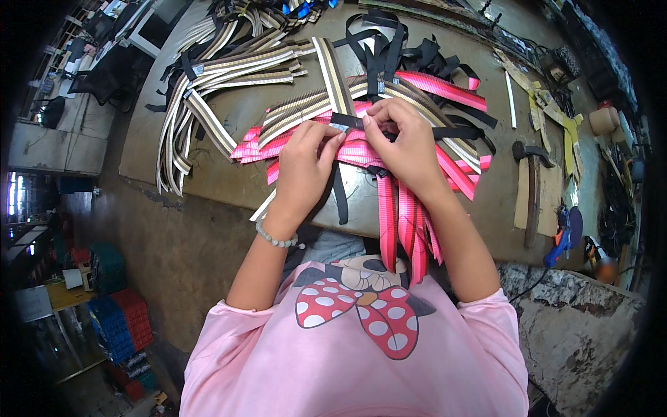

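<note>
Between my hands a short black strap (347, 121) stretches across a striped beige-and-brown webbing strap (332, 76). My left hand (306, 163) pinches the black strap's left part, beside a small pale label (338, 127). With thumb and bent fingers, my right hand (406, 142) grips its right part; the fingertips partly hide the strap. Beneath both hands lies a heap of pink webbing straps (358, 149), mixed with more striped ones. Some pink straps (399, 222) hang over the near table edge towards my lap.
On the table's left lie bundles of striped straps (208, 125). Black straps (379, 48) are piled at the back. A hammer (533, 187) rests on cardboard at the right, near a blue-and-orange tool (561, 236). The table (222, 184) has a worn near edge.
</note>
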Demonstrator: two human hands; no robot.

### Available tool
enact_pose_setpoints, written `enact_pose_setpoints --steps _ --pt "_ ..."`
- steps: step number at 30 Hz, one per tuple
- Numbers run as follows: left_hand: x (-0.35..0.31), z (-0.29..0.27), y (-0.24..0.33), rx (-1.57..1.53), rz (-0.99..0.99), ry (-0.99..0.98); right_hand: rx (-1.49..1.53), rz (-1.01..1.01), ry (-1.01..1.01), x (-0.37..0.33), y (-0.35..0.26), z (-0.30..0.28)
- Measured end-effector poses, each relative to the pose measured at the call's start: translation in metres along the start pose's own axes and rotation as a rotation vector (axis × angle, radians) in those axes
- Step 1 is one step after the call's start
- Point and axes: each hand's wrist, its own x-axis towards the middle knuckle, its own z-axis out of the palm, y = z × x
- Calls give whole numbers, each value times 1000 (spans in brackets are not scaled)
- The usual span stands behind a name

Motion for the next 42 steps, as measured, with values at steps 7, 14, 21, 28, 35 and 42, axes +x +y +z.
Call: enact_pose_setpoints --steps 7,14,21,28,35,42 --pt "1 -2 -10 -191 -39 12 -53 -33 -25 -1 -1 -1" --pt "4 -21 -15 -133 -185 166 -108 -13 -11 -3 1 -2" --pt "7 -138 -18 1021 -218 528 524 335 87 3 6 -12" --pt "73 -32 -35 342 550 -373 447 327 39 4 15 -19" --pt "114 -36 5 290 718 -641 432 435 155 8 14 -40" --pt "135 -147 7 -15 498 -34 628 306 610 15 7 -72"
